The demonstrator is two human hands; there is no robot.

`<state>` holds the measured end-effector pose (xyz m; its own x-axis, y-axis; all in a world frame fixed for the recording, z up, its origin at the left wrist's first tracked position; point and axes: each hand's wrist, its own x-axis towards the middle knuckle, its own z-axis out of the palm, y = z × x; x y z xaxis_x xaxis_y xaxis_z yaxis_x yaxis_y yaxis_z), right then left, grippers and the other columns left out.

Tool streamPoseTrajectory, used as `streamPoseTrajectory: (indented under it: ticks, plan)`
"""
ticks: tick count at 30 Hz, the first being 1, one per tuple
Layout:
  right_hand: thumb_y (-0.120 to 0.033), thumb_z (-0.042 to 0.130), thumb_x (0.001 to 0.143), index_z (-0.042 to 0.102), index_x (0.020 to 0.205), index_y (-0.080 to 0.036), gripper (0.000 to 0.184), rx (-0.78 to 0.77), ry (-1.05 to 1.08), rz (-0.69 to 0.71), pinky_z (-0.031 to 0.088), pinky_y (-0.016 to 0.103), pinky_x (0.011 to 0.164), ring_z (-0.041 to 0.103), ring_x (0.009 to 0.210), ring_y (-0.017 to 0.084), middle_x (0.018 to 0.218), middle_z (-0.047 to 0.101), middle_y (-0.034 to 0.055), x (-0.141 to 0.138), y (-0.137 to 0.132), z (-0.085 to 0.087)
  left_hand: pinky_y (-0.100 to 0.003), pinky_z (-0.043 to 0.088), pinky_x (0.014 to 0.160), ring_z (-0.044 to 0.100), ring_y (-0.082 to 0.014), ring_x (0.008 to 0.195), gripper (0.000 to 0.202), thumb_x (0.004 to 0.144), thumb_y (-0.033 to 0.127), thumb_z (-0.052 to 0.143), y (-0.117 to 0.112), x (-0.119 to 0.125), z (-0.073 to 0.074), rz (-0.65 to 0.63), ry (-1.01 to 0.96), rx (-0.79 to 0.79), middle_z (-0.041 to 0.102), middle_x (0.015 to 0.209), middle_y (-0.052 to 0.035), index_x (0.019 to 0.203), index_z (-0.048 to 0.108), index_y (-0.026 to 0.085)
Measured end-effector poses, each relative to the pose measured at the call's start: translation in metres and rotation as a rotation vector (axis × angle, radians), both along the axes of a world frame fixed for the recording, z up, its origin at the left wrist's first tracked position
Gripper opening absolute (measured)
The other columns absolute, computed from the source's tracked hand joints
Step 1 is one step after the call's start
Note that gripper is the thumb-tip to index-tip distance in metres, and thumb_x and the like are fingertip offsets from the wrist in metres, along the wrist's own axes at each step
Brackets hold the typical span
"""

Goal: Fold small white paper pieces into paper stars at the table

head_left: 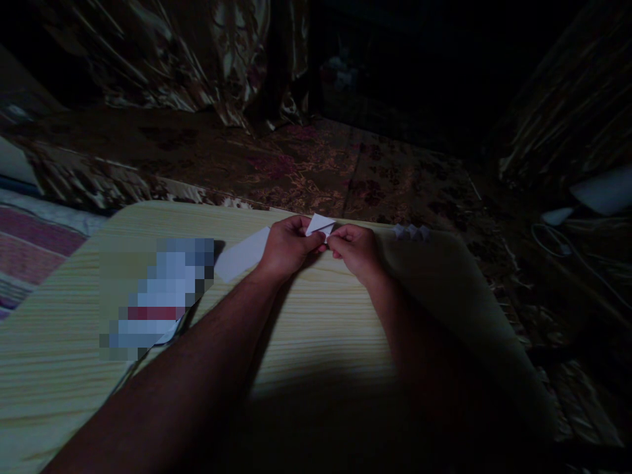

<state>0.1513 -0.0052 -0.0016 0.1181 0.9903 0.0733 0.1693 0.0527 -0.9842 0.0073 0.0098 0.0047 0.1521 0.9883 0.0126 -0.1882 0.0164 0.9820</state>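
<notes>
White folded paper (320,225) (pale striped wood-grain table (320,329)), floral brown carpet (316,164)

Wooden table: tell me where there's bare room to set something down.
On the wooden table, bare patches lie between the forearms and along the left edge. Crowded: far edge, where left hand and right hand pinch folded paper, beside flat sheet and small folded pieces.

- The room is dark. Light falls only on the near part.
- A low table (320,342) of pale wood has a rounded edge.
- A brown rug (316,164) with a flower pattern covers the floor.
- Shiny brown curtains (162,59) hang at the back.
- A striped cloth (29,243) lies on the left.
- A white cord (553,243) lies on the right.
</notes>
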Motion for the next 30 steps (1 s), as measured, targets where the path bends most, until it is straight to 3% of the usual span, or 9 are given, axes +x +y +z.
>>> streamPoseTrajectory:
  ticks: [9,16,30]
  plan:
    - [-0.038,0.065,0.071,0.061,0.065,-0.017,0.022,-0.063,0.111,0.074,0.037,0.019,0.041,0.053,0.046,0.008,0.056,0.061,-0.002,0.0036,0.001,0.0067,-0.02,0.048,0.052,0.061,-0.0095,0.054,0.038,0.057,0.021,0.08,0.0029,-0.0033,-0.0008,-0.021,-0.051,-0.017,0.07,0.077,-0.0028,0.089,0.064,0.012]
    - [-0.031,0.063,0.071,0.06,0.061,-0.016,0.018,-0.021,0.107,0.082,0.038,0.019,0.043,0.052,0.045,0.007,0.053,0.059,-0.0026,0.0014,-0.0005,0.0059,-0.021,0.049,0.052,0.063,-0.0105,0.055,0.038,0.057,0.021,0.081,0.0039,-0.0056,-0.0012,-0.085,-0.053,-0.008,0.07,0.078,-0.0044,0.09,0.063,0.011]
    - [-0.027,0.062,0.068,0.059,0.063,-0.017,0.012,-0.009,0.101,0.064,0.041,0.02,0.046,0.051,0.046,0.008,0.055,0.059,-0.0037,0.0002,-0.0005,0.003,-0.02,0.048,0.05,0.062,-0.0098,0.053,0.038,0.057,0.02,0.082,0.0024,-0.0057,-0.0004,-0.085,-0.045,-0.024,0.07,0.077,-0.0033,0.089,0.063,0.012]
